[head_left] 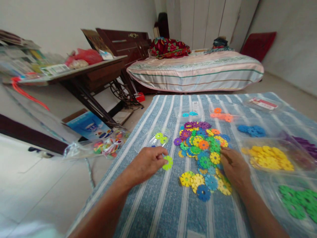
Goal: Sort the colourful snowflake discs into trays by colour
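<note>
Pinching with thumb and forefinger, my left hand (pixel 146 163) is clamping the lime-green notched plastic disc (pixel 168 162) by its rim, just off the left edge of the mixed pile of coloured plastic discs (pixel 203 155). I am judging that a light grip on the rim, with the notches kept free, serves best, so that the disc is not flexing. My right hand (pixel 234 168) is resting on the pile's right edge, fingers curled together and pressing on discs there; whether they are closing on one I cannot tell. Beyond the left hand, a clear plastic bag (pixel 155 138) holding more lime-green discs is lying on the blue-and-white striped cloth (pixel 158 205). To the right, a clear tray of yellow discs (pixel 268 158) is sitting near the pile.
</note>
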A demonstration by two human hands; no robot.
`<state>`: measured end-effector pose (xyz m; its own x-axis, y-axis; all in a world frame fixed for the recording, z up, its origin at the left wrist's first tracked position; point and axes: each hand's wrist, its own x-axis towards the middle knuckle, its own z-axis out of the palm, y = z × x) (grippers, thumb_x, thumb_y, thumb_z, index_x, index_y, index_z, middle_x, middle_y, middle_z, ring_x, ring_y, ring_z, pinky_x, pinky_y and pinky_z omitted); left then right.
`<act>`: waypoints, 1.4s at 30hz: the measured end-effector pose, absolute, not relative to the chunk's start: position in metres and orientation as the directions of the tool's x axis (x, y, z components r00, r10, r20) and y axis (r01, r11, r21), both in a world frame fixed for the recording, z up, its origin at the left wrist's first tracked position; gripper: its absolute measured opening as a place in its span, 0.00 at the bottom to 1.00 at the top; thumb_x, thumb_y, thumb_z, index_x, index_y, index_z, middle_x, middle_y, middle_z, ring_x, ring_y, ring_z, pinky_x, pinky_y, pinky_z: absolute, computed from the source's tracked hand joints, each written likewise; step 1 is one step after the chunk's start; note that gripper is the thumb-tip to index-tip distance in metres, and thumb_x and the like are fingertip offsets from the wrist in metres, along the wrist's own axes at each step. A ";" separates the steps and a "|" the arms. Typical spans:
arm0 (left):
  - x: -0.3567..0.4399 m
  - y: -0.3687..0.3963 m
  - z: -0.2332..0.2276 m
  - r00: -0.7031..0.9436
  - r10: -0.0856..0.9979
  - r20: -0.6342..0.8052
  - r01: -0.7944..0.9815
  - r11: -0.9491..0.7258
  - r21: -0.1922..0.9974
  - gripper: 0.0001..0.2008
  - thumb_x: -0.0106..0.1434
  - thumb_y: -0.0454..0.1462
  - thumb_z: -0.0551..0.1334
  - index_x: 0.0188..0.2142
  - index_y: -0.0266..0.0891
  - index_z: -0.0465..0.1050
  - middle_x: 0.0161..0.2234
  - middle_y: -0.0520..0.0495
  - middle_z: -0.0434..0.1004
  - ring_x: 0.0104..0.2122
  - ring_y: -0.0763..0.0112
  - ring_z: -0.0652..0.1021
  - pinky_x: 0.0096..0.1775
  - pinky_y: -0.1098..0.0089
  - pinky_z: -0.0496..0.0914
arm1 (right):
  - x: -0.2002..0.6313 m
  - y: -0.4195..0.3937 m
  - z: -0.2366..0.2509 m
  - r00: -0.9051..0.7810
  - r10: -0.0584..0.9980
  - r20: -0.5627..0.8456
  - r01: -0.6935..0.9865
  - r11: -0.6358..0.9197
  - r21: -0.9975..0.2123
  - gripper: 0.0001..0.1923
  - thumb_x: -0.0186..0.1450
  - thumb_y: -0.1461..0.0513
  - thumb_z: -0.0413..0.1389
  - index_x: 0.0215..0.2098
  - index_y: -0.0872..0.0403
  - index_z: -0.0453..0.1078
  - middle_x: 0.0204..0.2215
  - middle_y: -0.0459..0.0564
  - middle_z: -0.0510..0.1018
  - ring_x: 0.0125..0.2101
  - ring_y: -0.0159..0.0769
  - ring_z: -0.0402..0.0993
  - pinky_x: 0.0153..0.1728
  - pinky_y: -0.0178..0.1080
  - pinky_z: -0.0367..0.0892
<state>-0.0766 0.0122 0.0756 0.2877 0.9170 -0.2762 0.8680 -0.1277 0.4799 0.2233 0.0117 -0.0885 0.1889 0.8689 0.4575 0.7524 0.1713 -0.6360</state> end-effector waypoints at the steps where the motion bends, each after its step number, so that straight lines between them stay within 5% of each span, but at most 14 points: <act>1: -0.083 0.022 0.080 0.249 0.943 -0.221 0.878 -0.123 0.462 0.12 0.57 0.40 0.55 0.38 0.39 0.72 0.22 0.55 0.71 0.24 0.77 0.70 0.28 0.77 0.63 | 0.223 0.012 -0.088 0.190 0.869 0.457 0.751 0.171 -0.637 0.15 0.60 0.56 0.48 0.37 0.52 0.73 0.41 0.52 0.76 0.42 0.41 0.71 0.46 0.47 0.65; 5: -0.101 0.069 0.076 0.088 0.994 -0.059 0.952 -0.067 0.299 0.14 0.58 0.39 0.55 0.42 0.39 0.73 0.25 0.53 0.75 0.28 0.73 0.74 0.33 0.74 0.67 | 0.222 0.011 -0.088 0.191 0.868 0.457 0.752 0.170 -0.637 0.16 0.60 0.55 0.47 0.37 0.52 0.73 0.41 0.53 0.76 0.42 0.42 0.71 0.46 0.48 0.65; 11: -0.099 0.112 0.045 -0.008 0.997 -0.079 0.998 0.002 -0.067 0.16 0.59 0.35 0.53 0.44 0.40 0.74 0.39 0.48 0.79 0.41 0.68 0.76 0.44 0.73 0.68 | 0.222 0.011 -0.088 0.183 0.874 0.450 0.753 0.170 -0.636 0.16 0.60 0.55 0.47 0.37 0.53 0.73 0.41 0.54 0.76 0.42 0.42 0.71 0.46 0.48 0.65; 18: -0.095 0.109 0.032 -0.033 0.996 -0.088 0.977 0.013 -0.212 0.16 0.60 0.32 0.50 0.43 0.38 0.73 0.39 0.37 0.77 0.42 0.56 0.77 0.41 0.62 0.70 | 0.221 0.012 -0.087 0.188 0.873 0.451 0.751 0.168 -0.639 0.17 0.61 0.54 0.47 0.37 0.54 0.73 0.41 0.54 0.76 0.43 0.42 0.70 0.46 0.48 0.65; 22: -0.095 0.107 0.032 -0.004 0.995 -0.104 0.968 -0.023 -0.251 0.16 0.60 0.31 0.49 0.41 0.35 0.73 0.39 0.33 0.77 0.41 0.52 0.77 0.39 0.59 0.71 | 0.221 0.011 -0.086 0.188 0.878 0.440 0.747 0.162 -0.645 0.16 0.61 0.55 0.47 0.37 0.53 0.73 0.41 0.53 0.76 0.43 0.42 0.70 0.47 0.48 0.65; 31: -0.093 0.115 0.024 0.309 0.920 -0.239 0.909 -0.360 -0.211 0.20 0.55 0.26 0.53 0.45 0.43 0.70 0.46 0.46 0.74 0.44 0.62 0.75 0.41 0.68 0.70 | 0.223 0.012 -0.090 0.162 0.879 0.449 0.757 0.181 -0.628 0.17 0.61 0.55 0.47 0.38 0.54 0.73 0.42 0.54 0.76 0.43 0.41 0.70 0.47 0.47 0.65; 42: -0.094 0.117 0.027 0.317 0.900 -0.300 0.880 -0.397 -0.261 0.18 0.54 0.26 0.52 0.42 0.39 0.71 0.43 0.41 0.72 0.41 0.61 0.76 0.37 0.68 0.70 | 0.222 0.012 -0.086 0.182 0.874 0.451 0.759 0.166 -0.630 0.17 0.61 0.55 0.47 0.37 0.55 0.73 0.41 0.55 0.76 0.42 0.42 0.71 0.45 0.47 0.65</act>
